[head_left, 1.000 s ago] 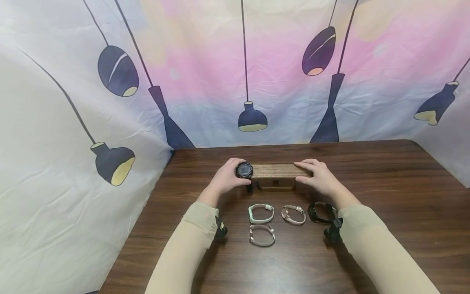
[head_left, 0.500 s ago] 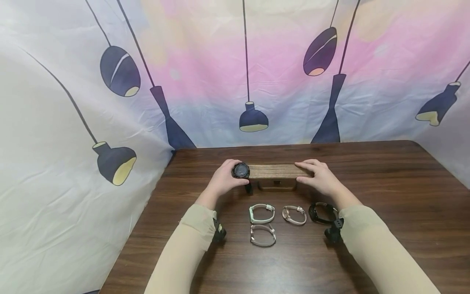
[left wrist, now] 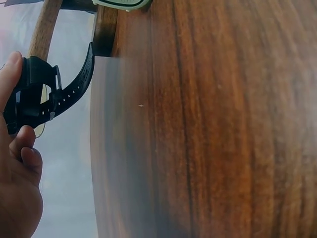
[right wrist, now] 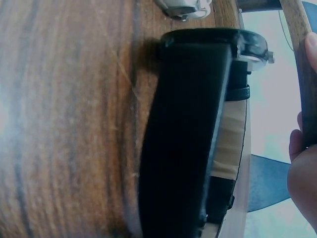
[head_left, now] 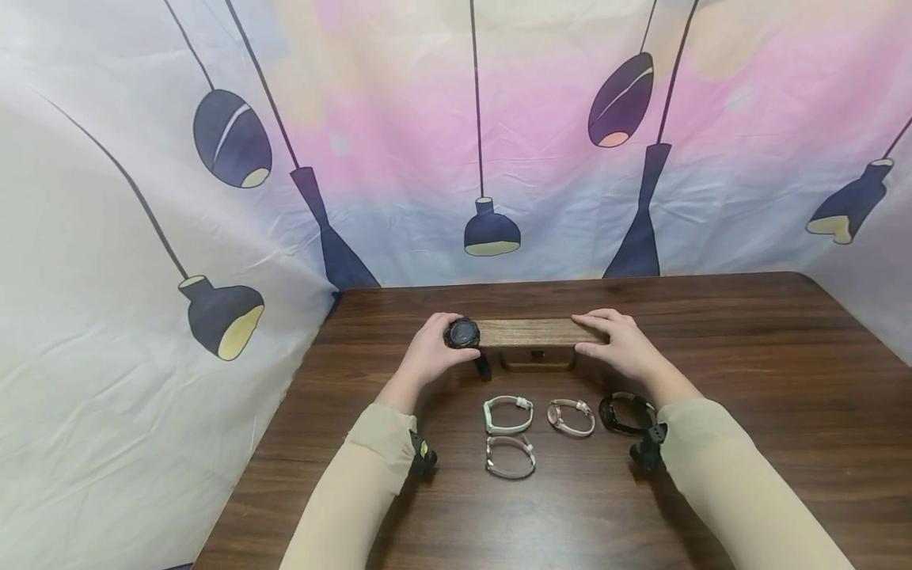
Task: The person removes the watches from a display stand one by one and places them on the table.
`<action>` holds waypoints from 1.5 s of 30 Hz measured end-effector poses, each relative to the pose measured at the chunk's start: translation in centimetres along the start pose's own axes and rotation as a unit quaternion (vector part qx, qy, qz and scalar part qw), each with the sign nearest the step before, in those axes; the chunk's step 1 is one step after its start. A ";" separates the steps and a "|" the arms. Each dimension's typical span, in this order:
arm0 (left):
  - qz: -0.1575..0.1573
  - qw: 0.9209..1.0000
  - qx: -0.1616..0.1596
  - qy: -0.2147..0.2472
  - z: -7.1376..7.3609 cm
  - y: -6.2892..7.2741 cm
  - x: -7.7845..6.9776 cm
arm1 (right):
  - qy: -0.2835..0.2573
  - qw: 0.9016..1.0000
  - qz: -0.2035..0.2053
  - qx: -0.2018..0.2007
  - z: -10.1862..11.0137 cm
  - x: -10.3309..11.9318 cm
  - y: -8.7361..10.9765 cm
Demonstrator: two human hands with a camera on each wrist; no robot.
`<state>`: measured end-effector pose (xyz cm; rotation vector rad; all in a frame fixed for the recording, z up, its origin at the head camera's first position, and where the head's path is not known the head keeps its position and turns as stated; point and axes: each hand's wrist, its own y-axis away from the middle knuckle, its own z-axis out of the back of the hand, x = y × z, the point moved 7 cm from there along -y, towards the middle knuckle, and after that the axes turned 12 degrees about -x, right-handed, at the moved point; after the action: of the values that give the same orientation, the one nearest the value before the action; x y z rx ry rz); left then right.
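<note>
In the head view my left hand (head_left: 431, 350) holds a chunky black digital watch (head_left: 461, 333) at the left end of a wooden stand (head_left: 530, 332) with a flat top bar. Thumb and fingers pinch the watch from either side. From the left wrist view, its strap (left wrist: 67, 96) forms a loop at the bar's end, through the buckle, with a perforated tail hanging free. My right hand (head_left: 621, 342) grips the bar's right end, thumb in front and fingers behind. The right wrist view catches only part of that hand and the bar (right wrist: 303, 74).
Between the arms, nearer me, lie a mint-green watch (head_left: 488, 417), a watch with a pale pink strap (head_left: 554, 414), a black-strapped watch (head_left: 607, 413) and a thin-strapped one (head_left: 510, 476). A lamp-printed cloth (head_left: 420, 229) hangs behind the wooden table (head_left: 777, 380).
My left hand has shifted left with the black watch, baring more of the bar's left end. My right hand keeps its hold on the stand, nearly still.
</note>
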<state>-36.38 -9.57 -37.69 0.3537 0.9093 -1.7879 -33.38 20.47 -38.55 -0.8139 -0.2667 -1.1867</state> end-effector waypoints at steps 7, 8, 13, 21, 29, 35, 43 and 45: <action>0.008 1.000 -0.012 0.016 0.3 0.5 0.6 | -0.003 1.000 -0.001 0.000 0.0 0.1 0.0; 0.010 1.000 -0.013 0.018 0.3 0.6 0.7 | -0.003 1.000 -0.002 0.000 0.0 0.1 0.0; 0.020 0.999 -0.017 0.024 0.4 0.9 1.2 | -0.003 1.000 -0.002 -0.001 0.1 0.0 0.0; 0.024 0.999 -0.021 0.033 0.6 1.3 1.1 | -0.004 1.000 -0.002 -0.001 0.0 0.0 0.0; 0.041 0.998 -0.024 0.036 0.8 1.5 1.3 | -0.005 1.000 -0.004 -0.001 0.1 0.0 0.0; 0.044 0.998 -0.029 0.040 1.0 1.8 1.5 | -0.002 1.000 -0.005 0.002 0.0 -0.1 0.0; 0.037 0.998 -0.037 0.038 1.2 2.0 1.5 | -0.005 1.000 0.002 0.001 0.0 -0.1 0.0; 0.037 0.998 -0.038 0.041 1.2 2.1 1.5 | -0.005 1.000 0.002 0.000 0.0 -0.2 0.0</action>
<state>-34.87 -11.80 -38.64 0.4088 1.0061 -1.6773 -33.44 20.56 -38.68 -0.8200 -0.2743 -1.1788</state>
